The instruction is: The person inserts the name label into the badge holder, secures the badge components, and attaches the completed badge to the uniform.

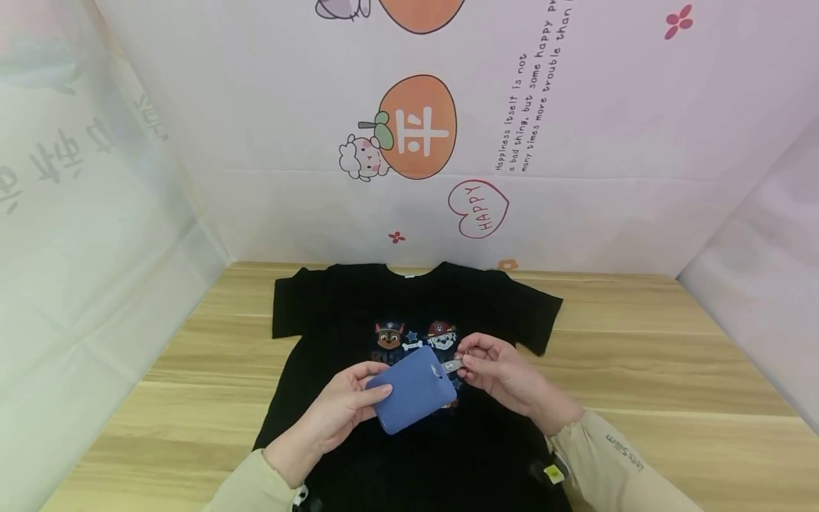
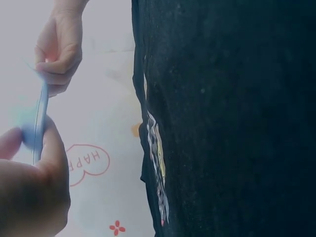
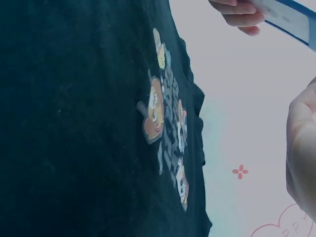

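My left hand [image 1: 342, 409] grips a blue badge holder [image 1: 414, 398], thumb across its face and fingers behind. At the holder's slotted upper right end is a small metallic clip or strap end [image 1: 452, 365], which my right hand [image 1: 502, 373] pinches between thumb and fingers. Both hands are raised over a black T-shirt [image 1: 339, 299] with cartoon dogs printed on the chest. In the left wrist view the holder [image 2: 40, 111] appears nearly edge-on. The right wrist view catches only part of the holder [image 3: 291, 19] at the top right corner.
Under the shirt is a wood-grain table [image 1: 640, 355], which extends to both sides. A white printed sheet [image 1: 288, 178] hangs behind it, with pale side sheets [image 1: 96, 249] at left and right.
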Demonstrator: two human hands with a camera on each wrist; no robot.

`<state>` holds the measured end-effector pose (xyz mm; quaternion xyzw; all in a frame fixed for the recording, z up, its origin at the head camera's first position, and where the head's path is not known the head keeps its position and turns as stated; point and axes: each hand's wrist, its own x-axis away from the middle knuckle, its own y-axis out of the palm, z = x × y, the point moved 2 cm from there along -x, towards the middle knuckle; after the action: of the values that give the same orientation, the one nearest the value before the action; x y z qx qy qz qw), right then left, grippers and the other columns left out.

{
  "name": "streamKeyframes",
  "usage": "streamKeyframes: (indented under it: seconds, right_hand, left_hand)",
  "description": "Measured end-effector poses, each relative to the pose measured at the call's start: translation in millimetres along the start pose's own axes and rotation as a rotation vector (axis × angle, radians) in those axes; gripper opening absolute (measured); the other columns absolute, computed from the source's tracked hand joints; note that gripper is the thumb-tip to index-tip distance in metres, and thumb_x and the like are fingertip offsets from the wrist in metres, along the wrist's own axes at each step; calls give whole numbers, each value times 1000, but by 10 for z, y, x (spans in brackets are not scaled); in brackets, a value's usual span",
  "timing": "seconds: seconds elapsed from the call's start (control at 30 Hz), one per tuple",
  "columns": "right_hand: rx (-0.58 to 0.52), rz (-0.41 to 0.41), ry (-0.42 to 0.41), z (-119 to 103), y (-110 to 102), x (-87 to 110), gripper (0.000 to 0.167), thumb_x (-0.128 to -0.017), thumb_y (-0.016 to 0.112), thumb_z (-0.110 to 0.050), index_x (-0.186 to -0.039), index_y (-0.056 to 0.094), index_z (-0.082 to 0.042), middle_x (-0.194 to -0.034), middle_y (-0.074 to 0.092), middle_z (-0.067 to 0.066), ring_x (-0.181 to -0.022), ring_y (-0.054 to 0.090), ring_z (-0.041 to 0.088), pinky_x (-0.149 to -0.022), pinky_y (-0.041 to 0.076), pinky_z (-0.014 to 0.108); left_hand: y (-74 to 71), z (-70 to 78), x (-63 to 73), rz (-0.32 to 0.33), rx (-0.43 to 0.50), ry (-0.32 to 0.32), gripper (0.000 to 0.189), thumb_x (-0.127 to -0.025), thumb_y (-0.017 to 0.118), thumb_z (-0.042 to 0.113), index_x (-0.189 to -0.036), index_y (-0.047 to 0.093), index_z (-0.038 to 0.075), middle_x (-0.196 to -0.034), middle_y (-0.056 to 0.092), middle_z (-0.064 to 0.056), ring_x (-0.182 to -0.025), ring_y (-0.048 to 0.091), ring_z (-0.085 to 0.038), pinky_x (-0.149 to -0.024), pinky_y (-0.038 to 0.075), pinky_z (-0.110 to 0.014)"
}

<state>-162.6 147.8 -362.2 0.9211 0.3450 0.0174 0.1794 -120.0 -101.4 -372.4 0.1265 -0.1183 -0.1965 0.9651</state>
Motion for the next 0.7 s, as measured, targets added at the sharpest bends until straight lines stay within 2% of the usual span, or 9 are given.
streamKeyframes:
  seconds: [0.2,0.43,0.57,0.7]
  right_hand:
    - [20,-3,5,-27,53,-6,14,-97,50,-4,-98,60,-14,-88,64,-6,-80,65,5,-74,53,15]
    - [61,-1,21,-31,101,-13,13,-96,52,-5,-97,59,-15,-89,63,-7,-80,64,5,-74,53,16]
    - [105,13,30,-19,110,-19,12,-95,54,-5,-97,59,-16,-89,63,-8,-80,62,4,-76,53,18]
    - [143,9,42,-5,123,-34,10,-95,55,-6,-97,59,-16,-88,62,-8,-81,62,3,-78,54,19]
  left_hand:
    - [-1,-3,-9,-51,-108,-28,38,-93,59,9,-123,46,-9,-103,68,-5,-89,66,-12,-85,55,-33]
    - [9,12,-32,-51,-269,-21,34,-90,63,11,-116,52,-8,-90,65,0,-80,61,-10,-73,52,-24]
    - [43,38,-44,-68,-325,3,36,-88,65,9,-116,52,-10,-94,65,-3,-83,59,-10,-76,52,-23]
    - [79,79,-48,-86,-364,54,37,-87,66,8,-116,53,-11,-103,65,-10,-90,62,-12,-82,54,-26]
